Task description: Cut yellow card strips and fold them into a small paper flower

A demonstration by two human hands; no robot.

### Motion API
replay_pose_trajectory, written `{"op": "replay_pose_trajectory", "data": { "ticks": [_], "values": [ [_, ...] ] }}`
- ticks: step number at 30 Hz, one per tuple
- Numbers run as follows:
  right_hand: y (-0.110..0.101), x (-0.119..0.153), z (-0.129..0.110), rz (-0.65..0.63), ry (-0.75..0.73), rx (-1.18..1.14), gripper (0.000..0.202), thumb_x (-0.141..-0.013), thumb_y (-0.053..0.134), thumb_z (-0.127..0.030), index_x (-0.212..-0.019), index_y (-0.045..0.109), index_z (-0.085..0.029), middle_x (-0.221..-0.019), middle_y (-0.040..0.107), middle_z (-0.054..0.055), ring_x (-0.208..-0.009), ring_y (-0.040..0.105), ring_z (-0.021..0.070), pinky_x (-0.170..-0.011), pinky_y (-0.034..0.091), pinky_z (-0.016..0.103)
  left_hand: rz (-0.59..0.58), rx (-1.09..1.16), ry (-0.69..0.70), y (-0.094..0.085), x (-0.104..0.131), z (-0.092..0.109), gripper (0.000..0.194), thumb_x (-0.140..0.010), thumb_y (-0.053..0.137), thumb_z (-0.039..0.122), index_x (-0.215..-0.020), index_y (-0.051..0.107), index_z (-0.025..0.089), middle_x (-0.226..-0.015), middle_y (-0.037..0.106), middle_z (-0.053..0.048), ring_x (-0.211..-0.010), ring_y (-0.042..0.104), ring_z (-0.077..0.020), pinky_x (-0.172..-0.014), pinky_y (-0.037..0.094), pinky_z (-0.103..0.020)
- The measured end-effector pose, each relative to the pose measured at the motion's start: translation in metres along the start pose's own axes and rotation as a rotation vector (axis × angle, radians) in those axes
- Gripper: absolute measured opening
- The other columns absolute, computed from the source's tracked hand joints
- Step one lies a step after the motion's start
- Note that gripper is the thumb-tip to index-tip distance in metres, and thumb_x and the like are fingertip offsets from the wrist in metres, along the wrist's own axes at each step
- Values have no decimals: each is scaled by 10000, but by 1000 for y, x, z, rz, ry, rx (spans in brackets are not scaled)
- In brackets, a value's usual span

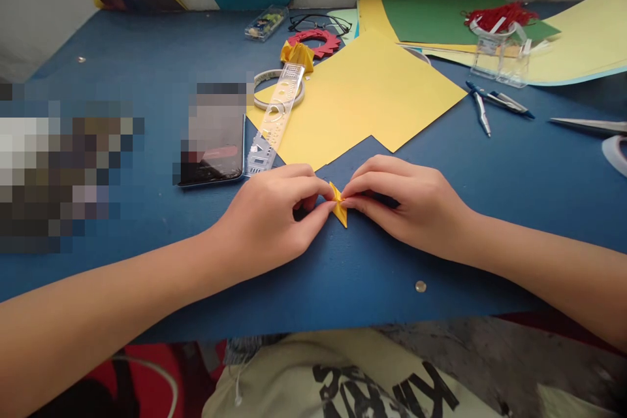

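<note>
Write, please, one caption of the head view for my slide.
Left hand and right hand pinch a small folded yellow paper above a blue table, near a larger sheet.

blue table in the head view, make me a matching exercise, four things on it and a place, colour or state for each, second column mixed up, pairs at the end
Things
1. small folded paper piece
2. stencil ruler
3. scissors
4. bundle of strands

Places, colours, states
A. partly cut off by the right edge of the picture
B. red and tangled, towards the back of the table
C. pinched by the left hand and the right hand
D. clear, with shapes cut out of it

Pairs: 1-C, 2-D, 3-A, 4-B
</note>
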State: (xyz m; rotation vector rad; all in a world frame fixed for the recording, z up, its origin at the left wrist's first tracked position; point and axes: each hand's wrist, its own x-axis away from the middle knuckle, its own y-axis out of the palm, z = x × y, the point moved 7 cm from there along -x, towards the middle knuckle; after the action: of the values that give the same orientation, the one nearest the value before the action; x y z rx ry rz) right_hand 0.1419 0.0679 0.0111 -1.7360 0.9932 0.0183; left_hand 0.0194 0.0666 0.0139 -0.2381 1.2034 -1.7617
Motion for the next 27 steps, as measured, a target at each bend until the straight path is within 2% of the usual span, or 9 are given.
{"op": "replay_pose_trajectory", "data": {
  "ticks": [5, 10, 20, 27],
  "values": [
    [0, 1, -1, 0, -22, 6, 127, -888, 499, -141, -875, 614, -194, -837, 636, 52, -794, 601, 157, -688, 532, 301, -8, -7, 3, 1, -1, 0, 105, -793, 599, 126, -780, 687, 182, -601, 520, 34, -574, 497, -87, -533, 373, -211],
    [1, 0, -3, -17, -46, 54, 153, -903, 461, -137, -880, 606, -179, -842, 638, 70, -786, 593, 166, -688, 525, 310, -10, -35, 18, 1, -2, 0, 80, -780, 604, 122, -753, 674, 151, -598, 493, 29, -566, 481, -88, -524, 374, -214],
    [6, 1, -9, -11, -48, 190, 199, -921, 410, -153, -848, 595, -151, -815, 619, 87, -733, 566, 171, -649, 498, 313, -3, -153, 192, 3, -1, 10, 155, -838, 533, 144, -862, 684, 121, -718, 585, -30, -676, 567, -140, -614, 458, -242],
    [5, 2, -12, -17, -100, 258, 217, -905, 416, -104, -852, 626, -126, -838, 642, 93, -742, 569, 174, -655, 486, 309, 8, -289, 292, 4, 3, 19, 220, -872, 489, 167, -818, 690, 94, -720, 593, -58, -673, 567, -166, -605, 480, -275]
  ]
}}
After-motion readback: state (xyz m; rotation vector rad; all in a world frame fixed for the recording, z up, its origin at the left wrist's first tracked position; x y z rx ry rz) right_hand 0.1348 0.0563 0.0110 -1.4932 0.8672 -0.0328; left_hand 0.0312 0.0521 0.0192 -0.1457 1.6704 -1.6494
